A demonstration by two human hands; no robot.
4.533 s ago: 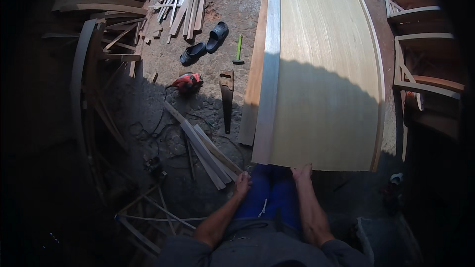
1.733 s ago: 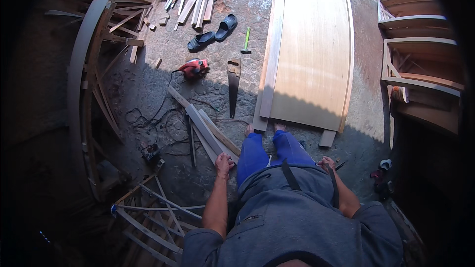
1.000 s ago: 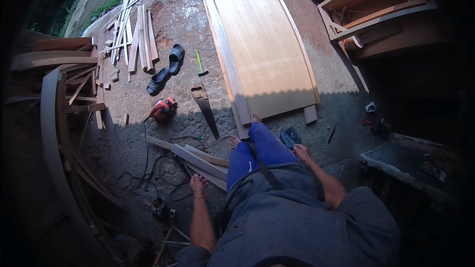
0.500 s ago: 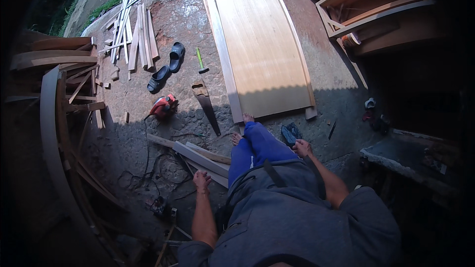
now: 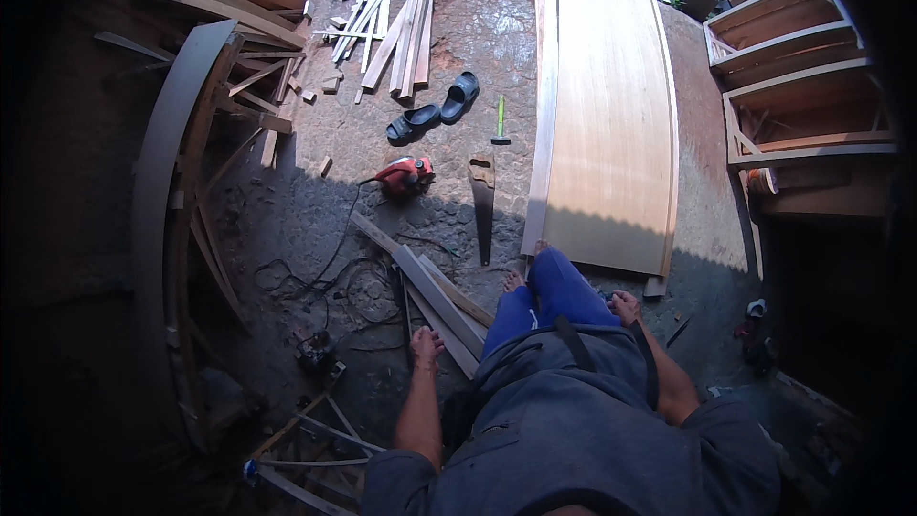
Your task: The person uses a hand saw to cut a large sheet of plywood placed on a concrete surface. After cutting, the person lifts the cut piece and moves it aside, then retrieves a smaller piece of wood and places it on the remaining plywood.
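Pale, smooth wood forms the long, flat panel (image 5: 611,115) lying on the ground right of the upper middle of the frame in the head view, with a narrow, lighter wooden strip (image 5: 543,134) along its left edge and a wavy shadow line crossing its near part. Its lower end lies just beyond the bare feet (image 5: 516,281) of the person, who wears blue trousers (image 5: 564,287) and a dark grey shirt (image 5: 573,420). Below the centre, the left hand (image 5: 427,344) is half open, fingers slightly bent, seemingly empty, near a small pile of narrow, pale wooden boards (image 5: 436,294). The right hand (image 5: 625,307), right of the trousers and near the panel's lower end, has its fingers curled; I cannot tell whether it grips anything. Near the centre lie a red power tool (image 5: 406,177) with a dark cord, a handsaw (image 5: 484,220) with a brown handle, a green-handled hammer (image 5: 500,118) and two black slide sandals (image 5: 413,124). Curved wooden frames (image 5: 807,151) stand at the upper right.
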